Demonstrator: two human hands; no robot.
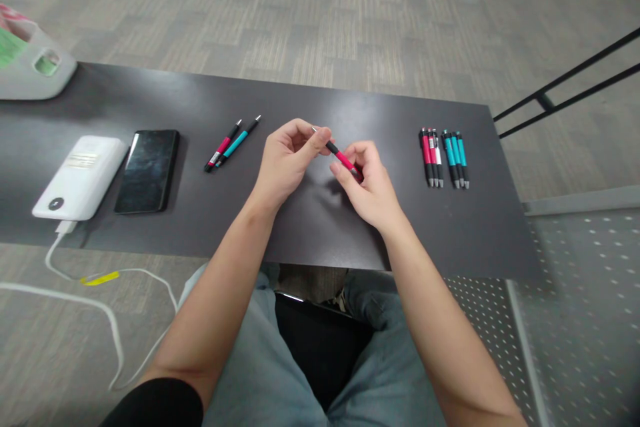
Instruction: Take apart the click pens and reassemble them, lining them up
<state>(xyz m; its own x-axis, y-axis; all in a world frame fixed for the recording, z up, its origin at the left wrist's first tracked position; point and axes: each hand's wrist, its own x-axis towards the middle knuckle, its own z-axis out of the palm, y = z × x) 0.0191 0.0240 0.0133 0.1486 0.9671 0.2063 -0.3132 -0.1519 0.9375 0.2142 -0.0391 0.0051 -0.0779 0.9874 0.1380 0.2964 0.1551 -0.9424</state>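
Note:
Above the middle of the dark table, a red and black pen (343,159) is held between my two hands, slanting down to the right. The fingers of my left hand (293,157) pinch its upper-left tip end. My right hand (367,180) is closed round its lower, black end. Left of my hands, a red pen (223,145) and a teal pen (239,140) lie side by side. At the right lie several red pens (430,157), one with a white part showing, and just beside them several teal pens (455,159) in a row.
A black phone (147,171) and a white power bank (80,177) with a white cable (113,320) lie on the table (320,240) at the left. A white plastic container (37,63) stands at the far left corner. Black metal bars (565,90) are beyond the right edge.

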